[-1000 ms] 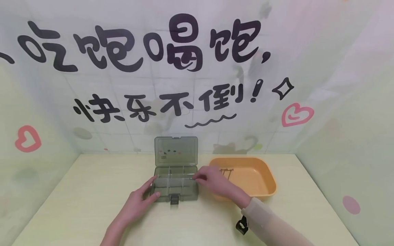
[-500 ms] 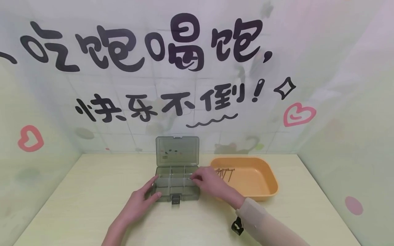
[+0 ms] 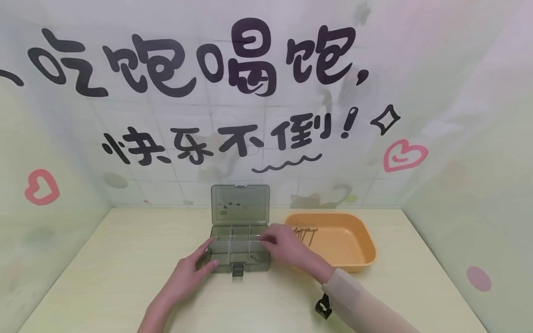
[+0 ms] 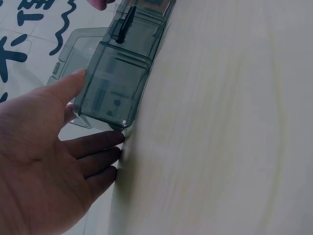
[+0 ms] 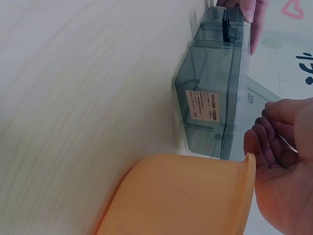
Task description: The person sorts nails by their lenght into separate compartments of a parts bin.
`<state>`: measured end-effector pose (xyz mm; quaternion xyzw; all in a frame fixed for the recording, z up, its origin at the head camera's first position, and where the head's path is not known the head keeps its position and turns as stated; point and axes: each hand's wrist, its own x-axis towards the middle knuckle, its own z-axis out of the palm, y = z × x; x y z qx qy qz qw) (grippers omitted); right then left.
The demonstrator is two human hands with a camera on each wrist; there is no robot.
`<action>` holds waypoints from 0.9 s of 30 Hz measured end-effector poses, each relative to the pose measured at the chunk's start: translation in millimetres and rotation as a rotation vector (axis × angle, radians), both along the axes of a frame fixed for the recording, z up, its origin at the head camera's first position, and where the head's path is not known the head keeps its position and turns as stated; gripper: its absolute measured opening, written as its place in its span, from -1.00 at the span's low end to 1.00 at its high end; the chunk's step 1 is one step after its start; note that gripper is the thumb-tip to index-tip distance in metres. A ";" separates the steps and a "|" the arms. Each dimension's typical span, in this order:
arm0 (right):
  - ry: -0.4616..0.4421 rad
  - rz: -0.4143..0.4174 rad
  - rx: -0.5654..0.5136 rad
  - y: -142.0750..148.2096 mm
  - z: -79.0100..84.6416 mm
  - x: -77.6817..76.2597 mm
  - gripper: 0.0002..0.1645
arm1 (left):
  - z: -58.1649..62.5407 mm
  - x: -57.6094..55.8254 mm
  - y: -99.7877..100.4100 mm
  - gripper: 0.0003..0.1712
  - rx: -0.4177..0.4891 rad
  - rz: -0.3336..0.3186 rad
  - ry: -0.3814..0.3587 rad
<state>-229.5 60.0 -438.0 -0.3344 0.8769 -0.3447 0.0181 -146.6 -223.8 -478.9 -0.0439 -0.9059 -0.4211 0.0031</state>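
Note:
A translucent grey-green compartment box (image 3: 238,246) stands on the table with its lid (image 3: 240,206) raised. My left hand (image 3: 187,277) steadies its left end, thumb on the rim and fingers extended along the side, as the left wrist view shows. At the right end, my right hand (image 3: 287,245) hovers by the rim with bent fingers; in the right wrist view nothing shows between the fingertips (image 5: 268,106). A thin dark piece (image 3: 255,256), like a nail or screw, lies in the front right compartment. Several similar brown pieces (image 3: 309,235) lie in the orange tray (image 3: 368,247).
The orange tray sits close to the box's right side, partly under my right forearm. A printed wall (image 3: 200,106) stands behind the table (image 3: 104,259), with side panels left and right. A black strap piece (image 3: 323,307) hangs at my right cuff.
My right hand moved slightly left over the box with a thin piece in its fingers, then let it go into the front right compartment. The left hand keeps its place on the box.

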 end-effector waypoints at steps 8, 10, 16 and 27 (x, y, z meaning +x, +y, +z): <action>-0.046 -0.024 -0.052 9.3 1.2 -4.4 -0.77 | 1.0 -1.0 -0.7 -0.21 0.007 -0.001 0.003; -0.064 -0.034 -0.077 12.7 0.8 -5.2 -0.72 | 0.5 -1.0 -0.6 -0.20 0.006 -0.002 0.000; -0.051 -0.112 -0.135 24.8 -3.1 -9.8 -0.62 | -2.4 -1.9 0.7 -0.19 0.008 0.001 -0.001; 0.074 -0.116 -0.235 44.1 -8.8 -16.0 -0.70 | -2.3 -1.7 0.8 -0.18 -0.002 -0.001 0.011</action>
